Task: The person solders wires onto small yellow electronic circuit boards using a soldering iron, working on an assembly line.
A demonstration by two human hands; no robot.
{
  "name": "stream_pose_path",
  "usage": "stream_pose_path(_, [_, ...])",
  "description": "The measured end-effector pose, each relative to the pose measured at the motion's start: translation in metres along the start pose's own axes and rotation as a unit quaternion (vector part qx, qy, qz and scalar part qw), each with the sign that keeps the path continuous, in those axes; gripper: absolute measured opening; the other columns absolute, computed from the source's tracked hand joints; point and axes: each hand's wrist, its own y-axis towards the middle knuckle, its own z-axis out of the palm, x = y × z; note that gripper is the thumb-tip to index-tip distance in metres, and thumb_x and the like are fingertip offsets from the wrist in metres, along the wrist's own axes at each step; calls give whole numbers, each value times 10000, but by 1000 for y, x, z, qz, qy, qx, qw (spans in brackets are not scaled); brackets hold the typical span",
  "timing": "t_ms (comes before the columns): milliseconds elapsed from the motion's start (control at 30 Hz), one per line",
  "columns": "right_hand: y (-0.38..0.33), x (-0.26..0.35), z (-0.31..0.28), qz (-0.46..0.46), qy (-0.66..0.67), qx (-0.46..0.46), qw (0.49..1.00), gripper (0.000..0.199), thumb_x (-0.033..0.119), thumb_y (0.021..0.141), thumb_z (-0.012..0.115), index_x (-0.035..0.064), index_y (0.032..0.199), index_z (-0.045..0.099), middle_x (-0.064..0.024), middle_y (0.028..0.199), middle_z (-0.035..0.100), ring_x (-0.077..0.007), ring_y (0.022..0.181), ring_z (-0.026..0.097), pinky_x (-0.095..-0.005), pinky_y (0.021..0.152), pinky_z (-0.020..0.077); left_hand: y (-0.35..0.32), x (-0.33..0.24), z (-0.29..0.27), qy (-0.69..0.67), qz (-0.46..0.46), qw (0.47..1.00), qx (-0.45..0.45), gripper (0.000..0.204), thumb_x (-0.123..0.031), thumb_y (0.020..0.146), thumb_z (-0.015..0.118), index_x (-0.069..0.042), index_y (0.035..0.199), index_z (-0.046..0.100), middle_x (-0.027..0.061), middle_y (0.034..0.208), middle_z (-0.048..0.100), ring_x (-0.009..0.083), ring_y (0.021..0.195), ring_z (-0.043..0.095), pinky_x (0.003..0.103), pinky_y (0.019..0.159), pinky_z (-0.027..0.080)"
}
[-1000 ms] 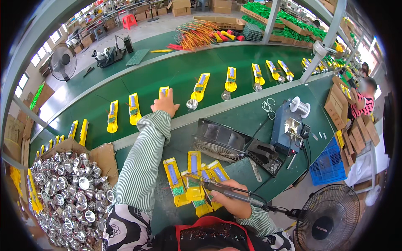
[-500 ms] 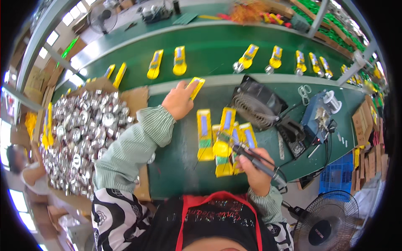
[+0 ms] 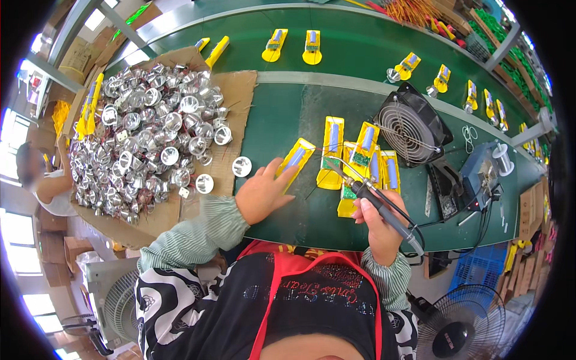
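My left hand [image 3: 264,191] has its thumb and fingers around the lower end of a yellow plastic housing [image 3: 298,155] with a blue-purple battery in it. The piece lies slanted on the green bench. A soldering iron [image 3: 367,195] with a grey-black handle is in my right hand [image 3: 384,225], tip pointing up and left. That tip hovers over or touches the group of similar housings; I cannot tell which. In this group, one yellow housing [image 3: 331,150] lies on the left, and another housing [image 3: 365,144] with a green circuit board rests on top of several others.
Silver reflector cups [image 3: 150,138] fill a cardboard tray [image 3: 240,96] at left; two loose cups lie beside it. A square black fan [image 3: 414,123] and a blue soldering station [image 3: 480,171] with a solder spool [image 3: 503,157] stand right. Beyond, more housings line the green belt [image 3: 354,45].
My left hand has come back from the belt's edge with the yellow housing and lowered it beside the group. My right hand still holds the soldering iron near the group. The view has shifted.
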Motion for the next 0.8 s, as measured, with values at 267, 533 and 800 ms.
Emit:
stream_pose_path(267, [-3,-3,5,15,6,20,1000,206,7,814,612,-66,989,533,-136,813,642,-150,647,631,-241,581,513,-21,50,-42,232,137,963,-10,95,-129,714,575,-91,801,583,47,835,502,224,805,528,335,645,487])
stream_pose_path(533, [-4,-9,16,12,-14,76,997,201,3,815,595,-59,989,516,-144,807,644,-154,632,629,-246,572,513,-20,71,-5,288,239,927,21,51,-139,708,545,-89,715,548,24,766,509,179,790,525,299,622,480])
stream_pose_path(800, [-4,-15,23,43,4,134,990,207,-12,817,576,-53,1005,501,-155,821,643,-151,625,624,-242,550,515,-14,70,-41,-107,2,994,-16,122,-66,778,620,-11,883,591,54,820,600,161,739,563,272,622,456])
